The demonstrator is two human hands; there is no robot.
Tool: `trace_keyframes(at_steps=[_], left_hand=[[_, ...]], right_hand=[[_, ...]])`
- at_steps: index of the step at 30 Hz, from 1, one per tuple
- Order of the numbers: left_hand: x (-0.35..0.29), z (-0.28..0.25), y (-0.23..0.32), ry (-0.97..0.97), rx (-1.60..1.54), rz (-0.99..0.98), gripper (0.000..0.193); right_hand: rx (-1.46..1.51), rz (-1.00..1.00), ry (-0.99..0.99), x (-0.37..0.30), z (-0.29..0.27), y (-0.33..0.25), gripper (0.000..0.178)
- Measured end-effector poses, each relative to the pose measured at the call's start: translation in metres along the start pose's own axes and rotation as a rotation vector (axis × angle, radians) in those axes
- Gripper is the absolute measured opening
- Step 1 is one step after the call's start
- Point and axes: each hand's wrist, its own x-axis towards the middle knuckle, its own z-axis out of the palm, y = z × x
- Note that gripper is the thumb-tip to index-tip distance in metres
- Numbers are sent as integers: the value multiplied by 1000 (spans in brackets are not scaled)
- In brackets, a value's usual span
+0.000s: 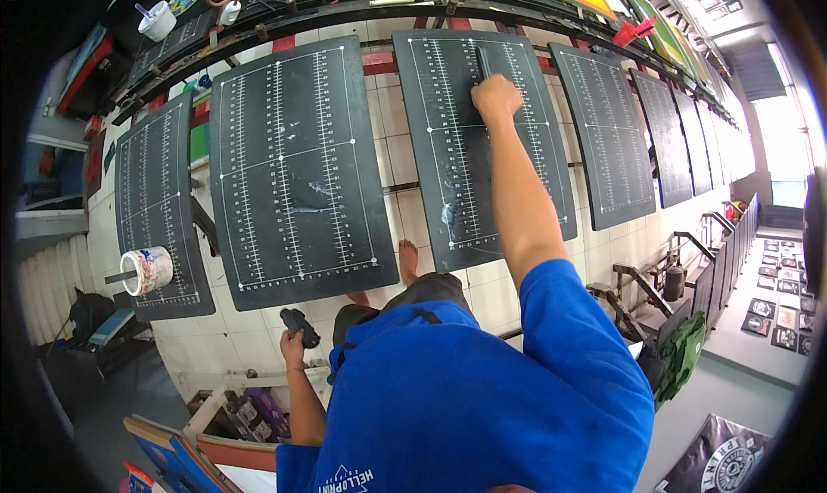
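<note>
My right arm reaches forward over a black printing board [431, 183] marked with white rulers and grid lines. At its far part, my right hand [497, 99] is closed around a narrow dark tool [484, 61], whose exact kind I cannot make out; it lies against the board. Pale smears show on the board's near left part. Low at my left side, my left hand [293, 347] grips a bunched black cloth [301, 327], held off the boards.
More boards stand in a row, a large one [289, 209] on the left and another [603, 140] on the right. A paint-stained white bucket [148, 271] sits on the leftmost board. A dark rail [345, 21] runs behind them. Framed screens [185, 458] lean at lower left.
</note>
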Motion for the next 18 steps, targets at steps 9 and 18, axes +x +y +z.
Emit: trace_keyframes(at_steps=[9, 18], left_hand=[[-38, 56, 12, -20, -93, 18, 20], [-15, 108, 67, -197, 423, 288, 37]], right_hand=[[-25, -691, 57, -74, 16, 79, 41], [22, -867, -107, -229, -11, 182, 56]])
